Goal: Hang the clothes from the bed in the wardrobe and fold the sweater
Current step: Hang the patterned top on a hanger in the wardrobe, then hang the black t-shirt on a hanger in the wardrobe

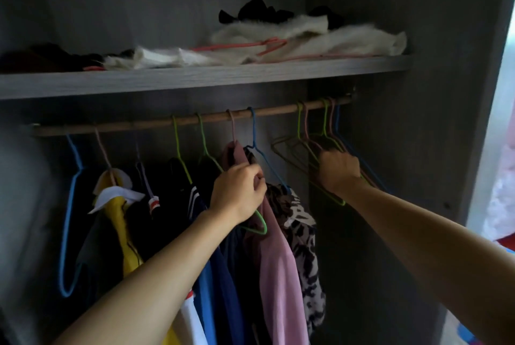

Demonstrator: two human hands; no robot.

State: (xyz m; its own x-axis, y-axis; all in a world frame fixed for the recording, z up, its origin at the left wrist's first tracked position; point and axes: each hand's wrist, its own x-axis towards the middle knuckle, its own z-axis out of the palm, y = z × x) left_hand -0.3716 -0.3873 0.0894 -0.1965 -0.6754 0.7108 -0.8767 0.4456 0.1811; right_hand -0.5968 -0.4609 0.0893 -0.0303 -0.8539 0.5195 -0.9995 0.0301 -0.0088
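Clothes hang in a row on the wooden rail [167,123] inside the wardrobe [390,149], and your left hand [237,194] is at the pink garment [278,261], fingers curled tight and pinching the cloth near its shoulder. A green hanger [261,226] runs behind that hand and comes out below your wrist; whether its wire is also in your grip is hidden by the knuckles. Just beside the pink garment, touching it on the right, hangs a leopard-print garment [303,233] on a blue hanger.

Your right hand [338,170] is closed round a bunch of empty hangers [301,149] at the right end of the rail, their hooks over the rail. How many wires you hold is hard to make out in the dark.

Left of your left arm hang a navy garment [223,275], dark items and a yellow garment [122,233], their lower parts cut off. On the shelf [195,78] above lie white fluffy fabric [306,40] and dark cloth.
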